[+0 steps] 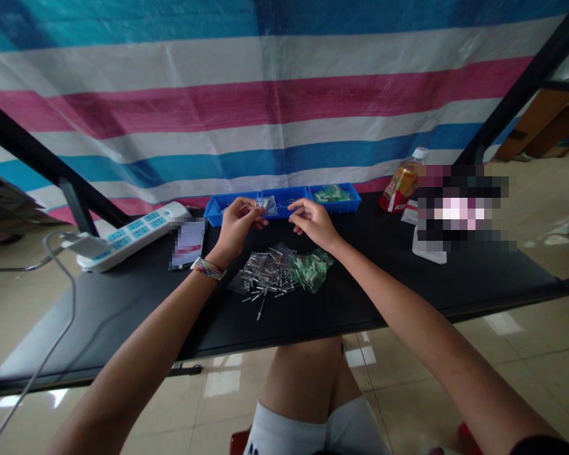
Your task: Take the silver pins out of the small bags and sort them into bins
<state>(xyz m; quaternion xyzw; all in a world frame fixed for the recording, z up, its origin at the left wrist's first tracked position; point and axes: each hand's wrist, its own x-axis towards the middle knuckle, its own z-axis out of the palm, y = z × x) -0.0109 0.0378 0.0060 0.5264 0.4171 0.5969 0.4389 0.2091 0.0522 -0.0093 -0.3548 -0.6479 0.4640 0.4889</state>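
Observation:
My left hand (238,222) pinches a small clear plastic bag (268,205) over the black table (123,297), just in front of the blue trays (284,197). My right hand (312,221) hovers close beside it with fingers curled; whether it grips anything is too small to tell. Below both hands lies a heap of clear bags with small metal parts (265,272) and a bag of green parts (310,269). Several loose metal pins (262,308) lie scattered toward me. A woven band sits on my left wrist.
A white power strip (131,235) with its cable lies at the left. A drink bottle (401,183) stands at the right, near a white object (429,251). A striped tarp (284,95) hangs behind the table. My knees are under the front edge.

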